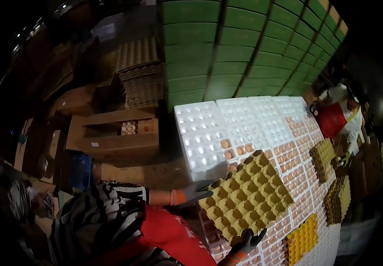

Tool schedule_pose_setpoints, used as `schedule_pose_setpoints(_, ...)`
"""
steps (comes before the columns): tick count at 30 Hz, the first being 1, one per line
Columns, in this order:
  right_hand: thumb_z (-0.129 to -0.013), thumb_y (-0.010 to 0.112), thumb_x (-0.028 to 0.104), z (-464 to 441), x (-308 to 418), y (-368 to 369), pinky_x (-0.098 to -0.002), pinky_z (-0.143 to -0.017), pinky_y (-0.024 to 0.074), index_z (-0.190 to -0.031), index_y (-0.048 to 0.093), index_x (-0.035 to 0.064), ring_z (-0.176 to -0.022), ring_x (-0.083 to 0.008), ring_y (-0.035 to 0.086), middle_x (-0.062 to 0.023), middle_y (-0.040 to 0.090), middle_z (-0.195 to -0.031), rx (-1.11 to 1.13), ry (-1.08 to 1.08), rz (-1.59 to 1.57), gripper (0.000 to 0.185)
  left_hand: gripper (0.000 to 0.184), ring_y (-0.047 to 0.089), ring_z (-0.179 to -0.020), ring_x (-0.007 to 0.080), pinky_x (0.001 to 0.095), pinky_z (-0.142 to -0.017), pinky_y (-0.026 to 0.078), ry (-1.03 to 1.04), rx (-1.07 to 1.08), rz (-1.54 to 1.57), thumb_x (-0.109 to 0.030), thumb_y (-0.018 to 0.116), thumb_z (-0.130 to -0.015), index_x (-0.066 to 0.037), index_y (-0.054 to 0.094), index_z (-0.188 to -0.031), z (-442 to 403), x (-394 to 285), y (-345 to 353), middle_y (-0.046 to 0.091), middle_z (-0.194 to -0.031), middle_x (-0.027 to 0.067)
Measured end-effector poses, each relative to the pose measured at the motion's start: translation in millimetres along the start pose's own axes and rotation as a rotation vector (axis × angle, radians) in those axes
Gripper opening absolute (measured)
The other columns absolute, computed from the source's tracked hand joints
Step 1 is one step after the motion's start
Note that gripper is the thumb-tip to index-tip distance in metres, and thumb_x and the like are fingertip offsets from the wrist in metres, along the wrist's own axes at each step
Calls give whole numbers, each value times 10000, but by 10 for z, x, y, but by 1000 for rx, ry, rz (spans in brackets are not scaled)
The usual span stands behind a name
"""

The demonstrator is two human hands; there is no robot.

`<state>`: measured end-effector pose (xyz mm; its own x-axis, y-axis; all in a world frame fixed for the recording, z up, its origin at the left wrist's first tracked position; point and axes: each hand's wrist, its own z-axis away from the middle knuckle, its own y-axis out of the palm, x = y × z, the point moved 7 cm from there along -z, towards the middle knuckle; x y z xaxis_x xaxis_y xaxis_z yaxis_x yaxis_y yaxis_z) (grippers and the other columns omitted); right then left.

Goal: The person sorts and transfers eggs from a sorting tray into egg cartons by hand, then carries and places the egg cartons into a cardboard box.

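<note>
An empty yellowish pulp egg tray (247, 195) is held tilted over white foam trays. My left hand (193, 192), in a grey glove with an orange cuff, grips its left corner. At the tray's lower edge is my right hand (248, 244), gloved too, with its fingers against the rim. Brown eggs (289, 155) fill many foam compartments beneath and to the right. Several foam trays (200, 119) at the upper left have bare compartments, with a few eggs (228, 154) near the pulp tray.
Green boxes (240, 48) are stacked behind the table. A co-worker (342, 115) in a red apron stands at the far right, near more pulp trays (323, 159). A yellow tray (303, 239) lies at lower right. An open carton (116, 137) and stacked pulp trays (139, 73) are at left.
</note>
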<state>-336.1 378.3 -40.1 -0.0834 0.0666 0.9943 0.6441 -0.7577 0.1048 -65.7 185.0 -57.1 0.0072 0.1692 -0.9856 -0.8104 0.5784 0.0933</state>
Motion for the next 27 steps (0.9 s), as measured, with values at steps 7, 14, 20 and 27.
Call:
schedule_pose_setpoints(7, -869, 580, 89, 195, 327, 1744, -389, -1083, 373, -1547, 303, 19, -1310, -287, 453, -170, 397, -1519, 267, 34, 123, 736, 637, 463, -1321, 191, 346, -1110, 387, -155, -366, 71, -217, 695, -961, 3, 399, -1481, 638, 394, -1404, 518, -1432, 136)
schedule_pose_setpoints(14, -816, 606, -68, 976, 210, 3879, -363, -1108, 363, -1551, 269, -19, -1359, -270, 417, -169, 383, -1530, 607, 13, 28, 810, 527, 640, -1037, 171, 286, -887, 526, -108, -692, 331, -114, 645, -975, 43, 431, -1431, 1892, 285, -3268, 621, -1242, 126)
schedule_pose_setpoints(20, -853, 610, -36, 1738, 194, 5503, -382, -1131, 352, -1603, 124, 72, -1413, -280, 382, -170, 357, -1550, 928, 1, -90, 901, 519, 500, -1234, 187, 312, -1042, 407, 230, -1114, 104, -191, 588, -1021, 40, 413, -1452, 3000, -166, -4513, 533, -1367, 118)
schedule_pose_setpoints(27, -847, 628, 35, 2541, -455, 6557, -447, -1055, 492, -1517, 313, 27, -1354, -363, 443, -220, 405, -1483, 1420, 459, -304, 740, 524, 510, -1214, 161, 285, -1015, 421, 356, -1392, 371, -208, 632, -1001, 2, 446, -1443, 3015, -244, -5306, 538, -1361, 84)
